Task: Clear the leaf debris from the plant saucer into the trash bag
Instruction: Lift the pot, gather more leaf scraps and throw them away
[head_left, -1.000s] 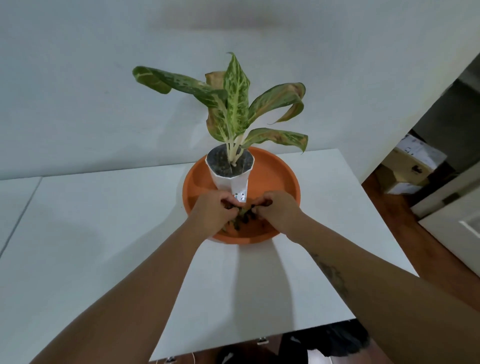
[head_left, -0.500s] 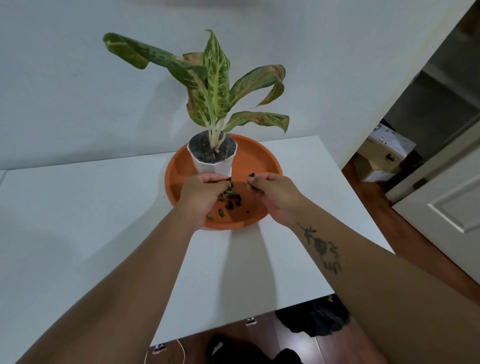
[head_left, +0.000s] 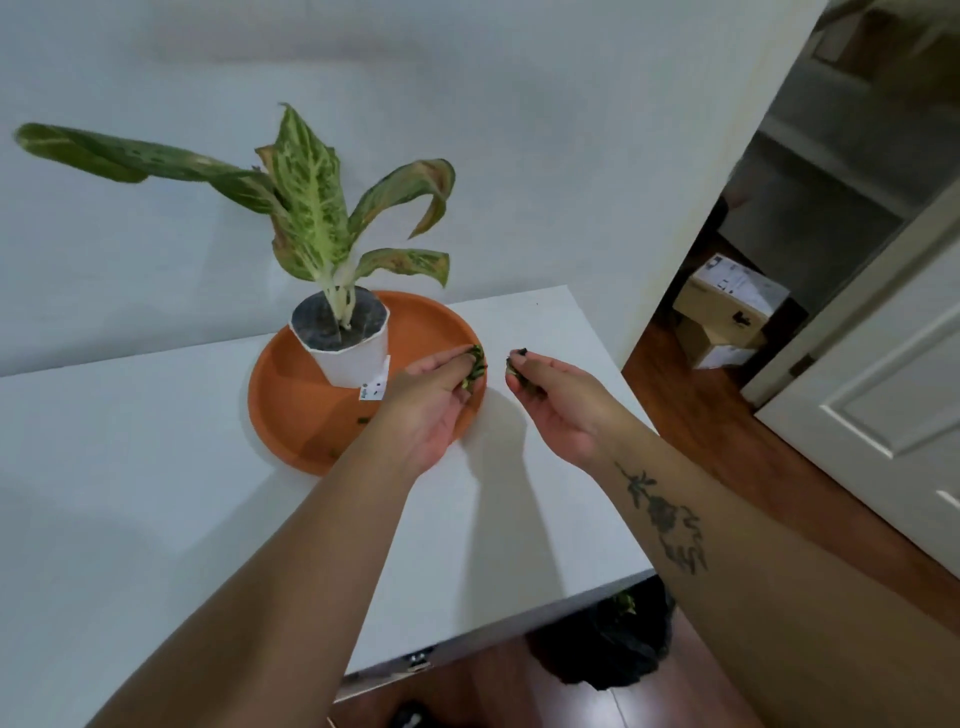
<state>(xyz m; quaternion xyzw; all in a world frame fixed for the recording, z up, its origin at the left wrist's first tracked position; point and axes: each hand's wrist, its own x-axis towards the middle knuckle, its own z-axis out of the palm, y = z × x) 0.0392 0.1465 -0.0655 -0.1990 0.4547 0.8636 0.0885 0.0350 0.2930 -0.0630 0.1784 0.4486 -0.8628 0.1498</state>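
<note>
The left grip (head_left: 431, 402) hovers over the right edge of the orange saucer (head_left: 280, 415), fingers curled around a clump of leaf debris (head_left: 474, 370). The right grip (head_left: 558, 402) is just beside it, above the white tabletop (head_left: 156, 519), pinching another darker clump (head_left: 519, 371). 2 small leaf bits (head_left: 363, 420) lie in the saucer near the left wrist. The white pot (head_left: 358, 358) with its plant (head_left: 306, 208) stands in the saucer's back half. The black trash bag (head_left: 608, 644) sits on the wood floor (head_left: 727, 415) under the tabletop's near-right corner.
</note>
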